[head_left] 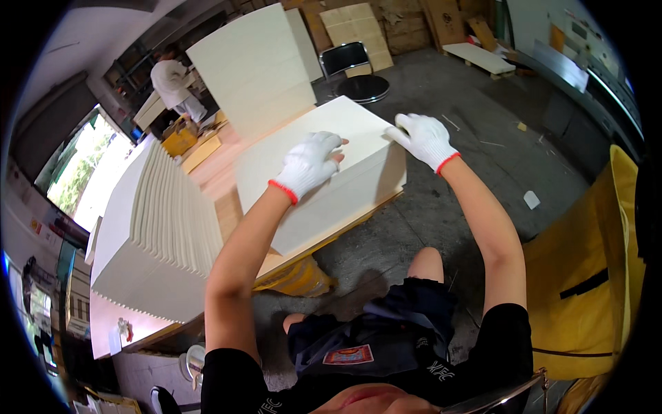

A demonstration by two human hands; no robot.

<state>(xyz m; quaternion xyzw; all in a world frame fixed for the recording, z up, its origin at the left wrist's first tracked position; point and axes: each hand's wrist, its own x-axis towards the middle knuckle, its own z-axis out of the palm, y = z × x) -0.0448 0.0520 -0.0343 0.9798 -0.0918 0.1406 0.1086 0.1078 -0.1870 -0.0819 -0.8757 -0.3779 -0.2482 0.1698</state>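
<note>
Apparently steadying it, the left hand [308,164] rests loosely spread atop the white stack [345,190] on the tabletop [210,171], while the right hand [420,140] curls at the stack's right corner, whether pinching I cannot tell.

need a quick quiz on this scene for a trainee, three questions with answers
1. True or false: the glove on the left hand has a blue cuff.
2. What stands on the floor beyond the white stack? A) a ladder B) a black chair C) a bicycle
3. Fill the gap: the ___ hand is at the stack's right edge.

Key: 1. False, it is red. 2. B. 3. Right hand.
</note>
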